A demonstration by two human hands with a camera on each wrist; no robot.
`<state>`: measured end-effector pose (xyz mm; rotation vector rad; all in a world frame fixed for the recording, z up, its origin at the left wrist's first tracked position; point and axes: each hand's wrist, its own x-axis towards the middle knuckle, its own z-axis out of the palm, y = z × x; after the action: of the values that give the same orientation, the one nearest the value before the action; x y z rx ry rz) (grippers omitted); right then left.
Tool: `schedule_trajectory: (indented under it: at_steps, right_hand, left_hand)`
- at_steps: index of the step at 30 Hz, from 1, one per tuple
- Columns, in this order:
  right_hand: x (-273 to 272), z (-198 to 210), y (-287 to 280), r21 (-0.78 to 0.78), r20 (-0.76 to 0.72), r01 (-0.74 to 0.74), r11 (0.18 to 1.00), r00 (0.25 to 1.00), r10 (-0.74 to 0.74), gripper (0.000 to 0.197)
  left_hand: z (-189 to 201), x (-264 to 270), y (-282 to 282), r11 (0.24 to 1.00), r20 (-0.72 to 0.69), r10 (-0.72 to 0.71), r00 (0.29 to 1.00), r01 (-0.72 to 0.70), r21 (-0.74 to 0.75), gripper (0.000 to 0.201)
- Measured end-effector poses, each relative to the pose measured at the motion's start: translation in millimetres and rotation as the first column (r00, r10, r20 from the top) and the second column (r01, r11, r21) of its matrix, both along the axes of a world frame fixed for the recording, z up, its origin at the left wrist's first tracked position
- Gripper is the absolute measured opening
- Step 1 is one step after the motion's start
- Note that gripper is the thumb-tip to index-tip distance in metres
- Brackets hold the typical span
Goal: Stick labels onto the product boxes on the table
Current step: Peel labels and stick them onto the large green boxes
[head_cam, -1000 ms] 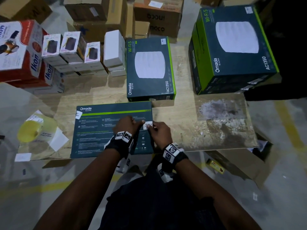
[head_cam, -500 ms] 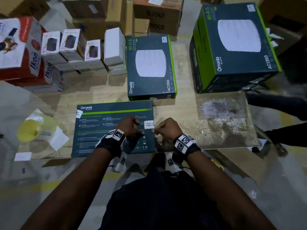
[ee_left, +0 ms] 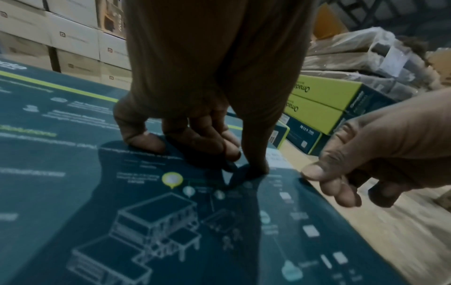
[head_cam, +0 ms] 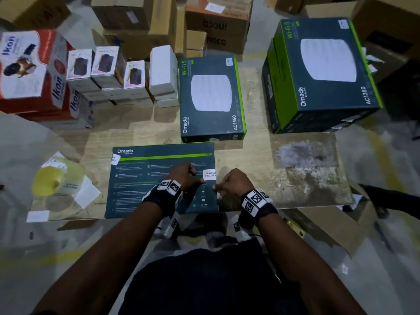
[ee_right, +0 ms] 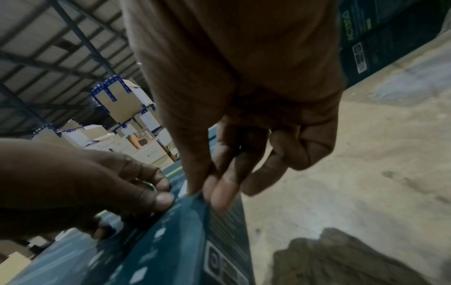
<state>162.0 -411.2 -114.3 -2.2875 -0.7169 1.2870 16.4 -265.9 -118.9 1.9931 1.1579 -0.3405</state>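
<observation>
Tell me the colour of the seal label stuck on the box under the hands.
White with black lettering; the label shows best in the head view.

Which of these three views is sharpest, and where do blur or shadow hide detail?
Head view: sharpest, the white label partly readable, edges bowed by the wide lens. Left wrist view: left hand shadows the box; its print is soft. Right wrist view: dim and blurred.

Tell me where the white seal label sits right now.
In the head view, the white seal label is stuck at the right edge of the flat Omada box nearest the person, between the left hand and right hand.
</observation>
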Motion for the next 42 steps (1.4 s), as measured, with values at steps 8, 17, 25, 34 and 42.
schedule_trajectory:
  at_steps: [8,17,25,34,42]
  right_hand:
    - [-76.3,28.1,77.0,0.426,0.082,0.167,0.889,0.972,-0.221,0.029]
    - [-211.4,8.1,214.8,0.354,0.166,0.002,0.935,0.984,-0.065,0.018]
    - [-241.7,0.7,243.6,0.253,0.403,-0.047,0.966,0.913,-0.062,0.018]
    - [-254.4,9.1,257.0,0.247,0.318,0.194,0.949,0.909,-0.269,0.004]
    - [-261.9,15.1,271.5,0.074,0.51,0.05,0.996,0.856,-0.081,0.021]
  left_hand:
    - [24.5,-72.8,59.2,0.997,0.215,-0.006,0.977,0.023,-0.073,0.011]
    - [12.6,-225.5,162.9,0.985,0.208,0.144,0.968,-0.159,0.062,0.007]
    - [-4.1,-231.9,206.9,0.982,0.272,0.187,0.944,-0.177,-0.062,0.006]
    - [-5.1,-235.2,215.8,0.968,0.312,0.229,0.922,-0.181,-0.176,0.008]
    - [-2.2,-239.5,223.9,0.964,0.349,0.229,0.909,-0.162,-0.209,0.004]
